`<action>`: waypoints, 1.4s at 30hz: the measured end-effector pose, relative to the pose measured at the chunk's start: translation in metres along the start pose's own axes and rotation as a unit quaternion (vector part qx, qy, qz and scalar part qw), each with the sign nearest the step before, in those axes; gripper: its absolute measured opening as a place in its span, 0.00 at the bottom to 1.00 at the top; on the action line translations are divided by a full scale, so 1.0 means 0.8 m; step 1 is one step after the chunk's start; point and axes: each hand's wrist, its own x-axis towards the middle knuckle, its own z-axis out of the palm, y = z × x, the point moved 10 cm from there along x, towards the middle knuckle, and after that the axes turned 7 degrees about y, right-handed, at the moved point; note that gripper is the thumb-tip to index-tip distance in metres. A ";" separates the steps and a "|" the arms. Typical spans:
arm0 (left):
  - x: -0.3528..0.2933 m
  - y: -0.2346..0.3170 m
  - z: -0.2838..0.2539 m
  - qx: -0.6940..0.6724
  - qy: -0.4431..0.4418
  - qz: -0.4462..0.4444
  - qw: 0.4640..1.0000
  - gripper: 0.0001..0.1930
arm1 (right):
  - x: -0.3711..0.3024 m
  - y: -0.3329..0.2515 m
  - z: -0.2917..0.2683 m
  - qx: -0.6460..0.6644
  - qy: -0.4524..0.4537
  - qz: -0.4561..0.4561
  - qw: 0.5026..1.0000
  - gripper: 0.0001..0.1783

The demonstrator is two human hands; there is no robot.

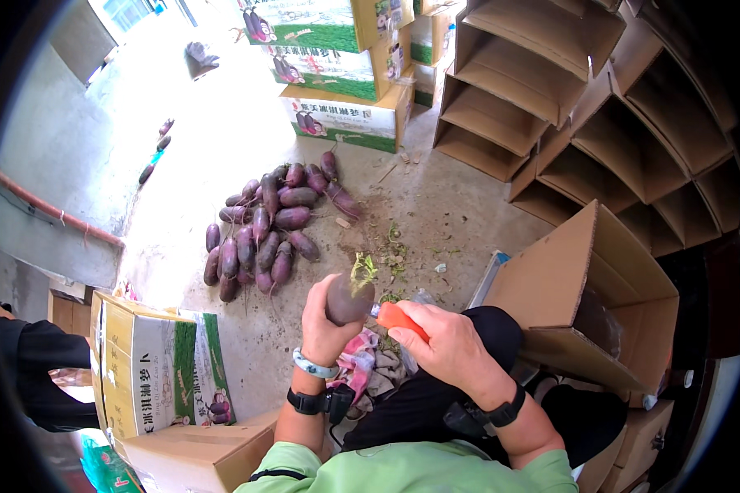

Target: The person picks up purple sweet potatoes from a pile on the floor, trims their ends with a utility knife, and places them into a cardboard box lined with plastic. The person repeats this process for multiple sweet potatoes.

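Note:
My left hand (325,319) is wrapped round a dark purple radish (349,300), held up with its short green leaf stubs (363,269) at the top. In my right hand (448,341) is an orange-handled knife (403,319). Only a short bit of its metal shows, right beside the radish; the rest of the blade is hidden. Beyond my hands, a heap of purple radishes (261,222) lies on the concrete floor. Scraps of green leaf (395,251) and soil are scattered to the right of the heap.
Printed cartons (345,123) are stacked at the back, with open brown boxes (501,107) at the far right. An open carton (551,287) stands by my right knee, another printed carton (144,361) at left. A crumpled cloth (360,357) lies below my hands. Another person's dark-clothed leg (49,353) shows at left.

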 end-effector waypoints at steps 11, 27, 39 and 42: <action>0.000 -0.010 -0.018 -0.014 0.014 -0.010 1.000 0.33 | 0.023 -0.004 0.007 -0.002 -0.024 -0.027 0.999 0.18; -0.015 -0.052 -0.058 -0.093 0.040 -0.103 0.989 0.37 | 0.040 0.050 -0.002 -0.087 0.041 0.033 0.995 0.16; -0.002 -0.037 -0.060 -0.049 0.023 -0.092 0.994 0.35 | 0.020 -0.034 0.015 -0.016 0.005 -0.116 0.993 0.18; -0.008 -0.035 -0.047 -0.038 0.002 -0.089 0.995 0.35 | 0.025 -0.027 0.021 -0.023 0.003 -0.107 0.994 0.18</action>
